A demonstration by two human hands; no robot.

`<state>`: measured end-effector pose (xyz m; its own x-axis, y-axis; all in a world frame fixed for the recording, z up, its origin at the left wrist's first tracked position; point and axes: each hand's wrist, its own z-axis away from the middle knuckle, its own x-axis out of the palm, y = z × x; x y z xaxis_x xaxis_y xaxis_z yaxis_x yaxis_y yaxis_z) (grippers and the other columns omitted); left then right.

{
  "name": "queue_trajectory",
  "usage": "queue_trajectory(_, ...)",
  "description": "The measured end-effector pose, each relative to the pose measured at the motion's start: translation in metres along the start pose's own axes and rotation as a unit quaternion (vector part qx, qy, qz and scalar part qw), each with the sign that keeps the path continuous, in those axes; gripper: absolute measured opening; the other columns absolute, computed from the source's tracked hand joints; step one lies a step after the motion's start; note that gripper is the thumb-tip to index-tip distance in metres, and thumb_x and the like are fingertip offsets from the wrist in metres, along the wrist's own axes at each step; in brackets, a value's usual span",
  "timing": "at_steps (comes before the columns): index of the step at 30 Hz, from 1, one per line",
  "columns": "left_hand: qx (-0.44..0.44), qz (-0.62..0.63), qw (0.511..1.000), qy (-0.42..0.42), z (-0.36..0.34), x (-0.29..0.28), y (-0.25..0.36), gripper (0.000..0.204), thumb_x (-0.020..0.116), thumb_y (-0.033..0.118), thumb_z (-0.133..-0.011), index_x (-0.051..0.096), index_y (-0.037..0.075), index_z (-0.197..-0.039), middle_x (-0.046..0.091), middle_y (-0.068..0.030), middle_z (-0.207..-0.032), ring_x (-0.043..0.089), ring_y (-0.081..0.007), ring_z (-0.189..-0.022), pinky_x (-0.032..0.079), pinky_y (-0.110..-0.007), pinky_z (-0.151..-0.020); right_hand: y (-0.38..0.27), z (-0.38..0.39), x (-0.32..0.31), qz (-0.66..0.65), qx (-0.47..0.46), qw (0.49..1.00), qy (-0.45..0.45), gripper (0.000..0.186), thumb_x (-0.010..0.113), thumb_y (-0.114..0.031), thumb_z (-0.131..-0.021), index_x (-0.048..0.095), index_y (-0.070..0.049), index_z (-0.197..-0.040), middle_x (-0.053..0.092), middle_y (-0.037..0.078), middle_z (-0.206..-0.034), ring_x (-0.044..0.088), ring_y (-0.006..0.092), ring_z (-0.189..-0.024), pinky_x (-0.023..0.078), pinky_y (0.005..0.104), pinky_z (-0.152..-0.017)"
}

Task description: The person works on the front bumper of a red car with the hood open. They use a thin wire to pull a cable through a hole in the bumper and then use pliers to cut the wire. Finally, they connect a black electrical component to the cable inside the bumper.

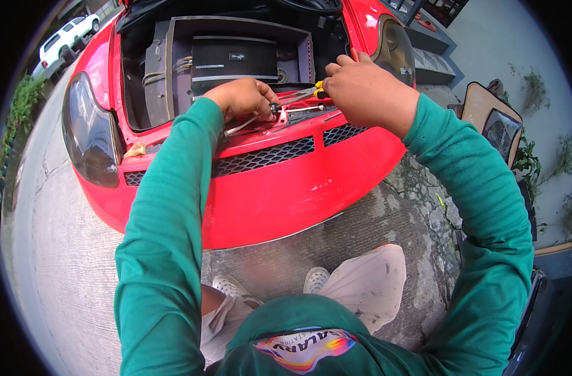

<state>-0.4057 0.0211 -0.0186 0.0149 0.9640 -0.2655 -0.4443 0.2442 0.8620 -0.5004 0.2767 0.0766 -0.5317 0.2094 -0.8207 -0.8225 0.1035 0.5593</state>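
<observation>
Both my hands are over the front lip of a red car's open front compartment. My left hand has its fingers closed in a pinch on a small dark fitting at the lip. My right hand is wrapped round the yellow and black handles of long-nosed pliers. Their metal jaws point left toward the fitting; whether they touch it I cannot tell. A thin pale rod lies along the lip beneath the pliers. Part of the fitting is hidden by my fingers.
Behind my hands, a black amplifier-like box sits in a grey-lined tray, with wires at its left. A crumpled tan piece lies near the left headlight. Black mesh grille runs below the lip. Steps stand right.
</observation>
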Motion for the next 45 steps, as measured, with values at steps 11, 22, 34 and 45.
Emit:
queue_trajectory(11, 0.050, -0.067, 0.996, 0.031, -0.005, 0.002, -0.004, 0.074, 0.075, -0.017, -0.082, 0.058, -0.012, -0.153, 0.083, -0.0151, -0.122, 0.077, -0.0207, -0.107, 0.058, -0.032, -0.104, -0.019, 0.004, 0.009, -0.109, 0.040, 0.991, -0.068, 0.035, 0.081, -0.009, -0.086, 0.083, -0.002, -0.120, 0.074, 0.016, -0.125, 0.069, 0.0344, -0.121, 0.059, 0.0540, -0.098)
queue_trajectory(22, 0.081, -0.107, 0.990, 0.050, -0.008, -0.001, -0.007, 0.064, 0.072, -0.017, -0.085, 0.062, -0.013, -0.148, 0.081, -0.0160, -0.125, 0.077, -0.0206, -0.108, 0.060, -0.031, -0.100, -0.059, 0.027, 0.041, -0.218, 0.111, 0.967, 0.075, 0.021, 0.069, -0.010, -0.092, 0.075, 0.004, -0.106, 0.075, 0.025, -0.106, 0.076, 0.0418, -0.095, 0.065, 0.0514, -0.084)
queue_trajectory(34, 0.053, -0.013, 0.999, -0.002, 0.000, -0.005, -0.008, 0.043, 0.063, -0.010, -0.098, 0.071, -0.007, -0.140, 0.081, -0.0155, -0.123, 0.079, -0.0193, -0.110, 0.062, -0.032, -0.104, -0.115, 0.033, 0.093, -0.459, 0.238, 0.847, 0.123, 0.013, 0.066, -0.005, -0.091, 0.069, 0.002, -0.101, 0.074, 0.027, -0.101, 0.075, 0.0479, -0.096, 0.060, 0.0591, -0.083)
queue_trajectory(45, 0.078, 0.063, 0.995, 0.023, 0.004, 0.004, -0.011, 0.025, 0.061, -0.004, -0.109, 0.071, -0.012, -0.129, 0.079, -0.0173, -0.107, 0.077, -0.0176, -0.091, 0.066, -0.029, -0.086, -0.176, 0.013, 0.088, -0.910, 0.274, 0.305, 0.055, 0.009, 0.057, 0.003, -0.096, 0.058, -0.006, -0.099, 0.060, 0.002, -0.084, 0.051, 0.0104, -0.064, 0.040, 0.0282, -0.051)
